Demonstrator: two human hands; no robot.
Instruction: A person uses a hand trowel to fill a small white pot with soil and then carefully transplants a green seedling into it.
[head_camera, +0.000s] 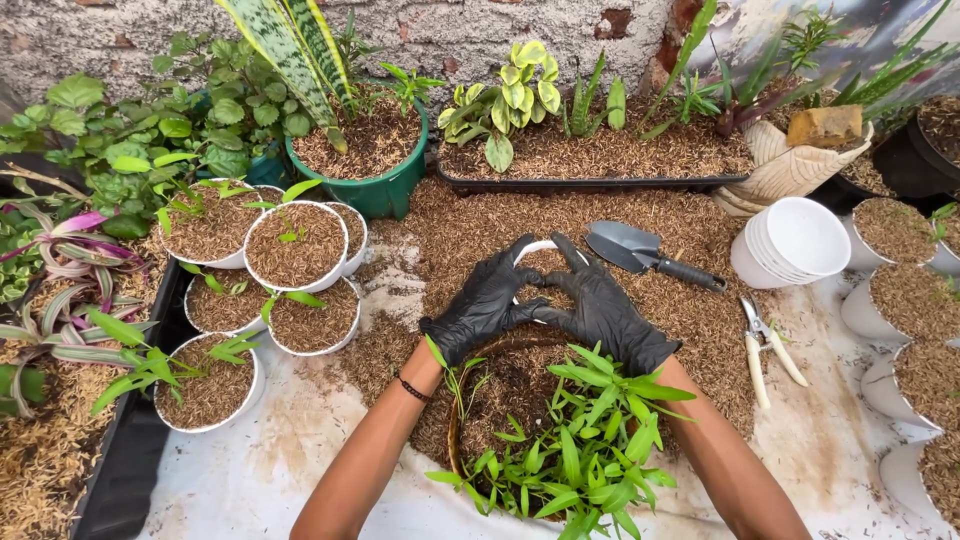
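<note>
Husk-strewn ground (480, 230) by brick wall (450, 35); gloved fingers (520, 262) clasping white pot (546, 262).

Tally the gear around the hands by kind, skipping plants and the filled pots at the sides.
Black gloves, on left hand and right hand: 2
Small white plastic pot held between them: 1
Grey metal trowel with black handle: 1
Cream-handled pruning shears: 1
Stack of empty white pots: 1
Total: 6
</note>
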